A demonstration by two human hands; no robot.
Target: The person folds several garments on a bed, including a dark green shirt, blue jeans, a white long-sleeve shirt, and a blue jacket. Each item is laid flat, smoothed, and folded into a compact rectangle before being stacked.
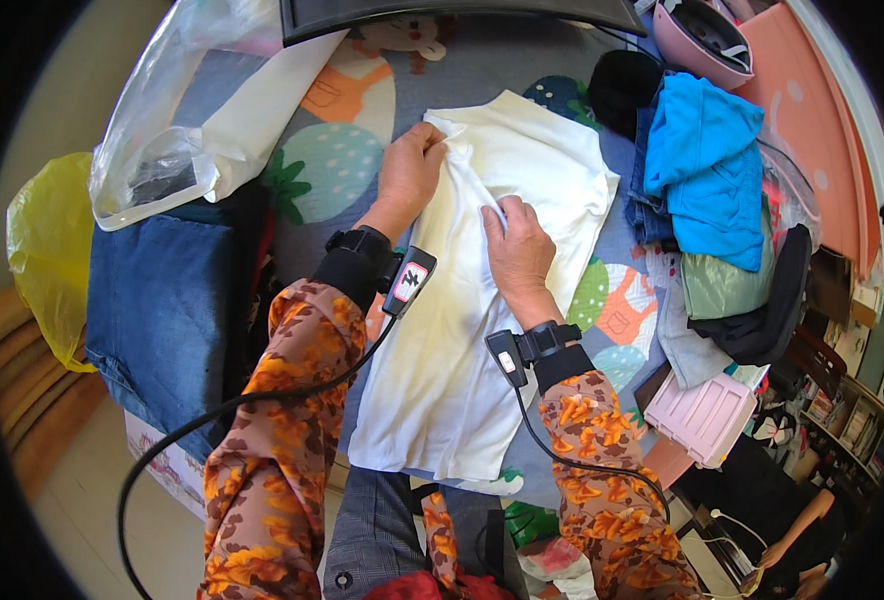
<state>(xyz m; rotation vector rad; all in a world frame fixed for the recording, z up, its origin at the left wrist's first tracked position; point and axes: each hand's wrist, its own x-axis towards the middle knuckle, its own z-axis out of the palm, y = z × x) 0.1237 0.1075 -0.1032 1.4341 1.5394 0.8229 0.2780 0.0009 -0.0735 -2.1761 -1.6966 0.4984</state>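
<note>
A white knit garment [479, 300] with yellowish patches lies lengthwise before me on a printed cloth [337, 165]. Near its upper left edge, my left hand [412, 166] pinches the fabric between thumb and fingers. Lower and to the right, my right hand [521, 251] pinches a raised fold near the garment's middle. A crease runs through the fabric between the two hands. The garment's lower end reaches the near edge of the cloth, by my legs. Each wrist wears a black strap with a cabled box.
Folded blue denim [164, 300] and a clear plastic bag [217, 120] lie at left, beside a yellow bag [52, 255]. At right are a blue garment [704, 157], a pink helmet [701, 41] and a pink box [701, 416]. Another person's arm [798, 529] shows at lower right.
</note>
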